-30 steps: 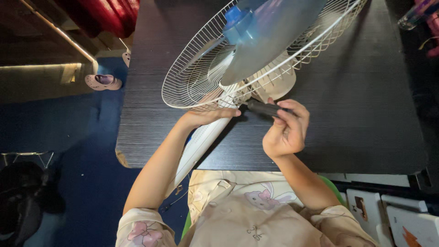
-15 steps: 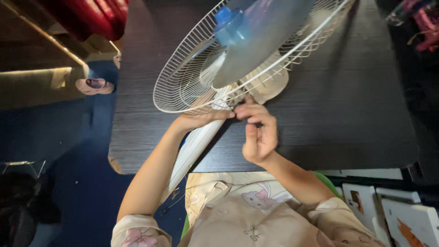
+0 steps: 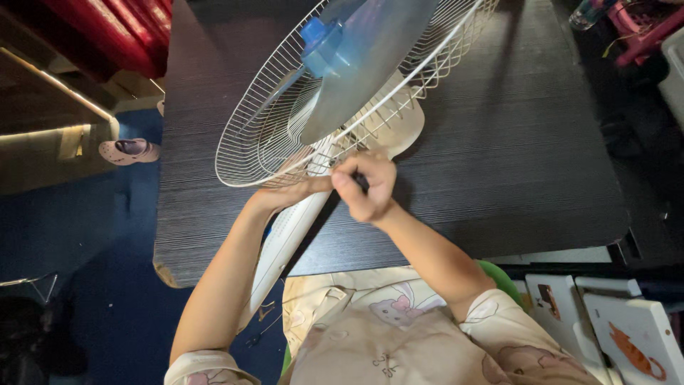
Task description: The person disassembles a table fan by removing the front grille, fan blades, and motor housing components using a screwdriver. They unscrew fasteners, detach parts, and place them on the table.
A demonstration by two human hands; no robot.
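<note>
Head view: fan (image 3: 335, 93) lies tilted on the dark bench (image 3: 513, 157). White wire guard, round, rear half only; translucent blue blades with a blue hub cap (image 3: 318, 36) exposed in front. Cream motor housing (image 3: 399, 132) behind the guard, resting on the bench. White stem (image 3: 285, 239) runs from the guard's lower edge down-left, past the bench's near edge toward the person's lap; long axis is diagonal, blade face turned up and left.

Right hand (image 3: 367, 187) closed around a small dark tool (image 3: 362, 182), mostly hidden, at the guard's lower rim. Left hand (image 3: 292, 194) flat under the rim, fingers loosely extended, touching wire; grip not closed. A pink clog (image 3: 127, 150) lies on the blue floor, well left.
</note>
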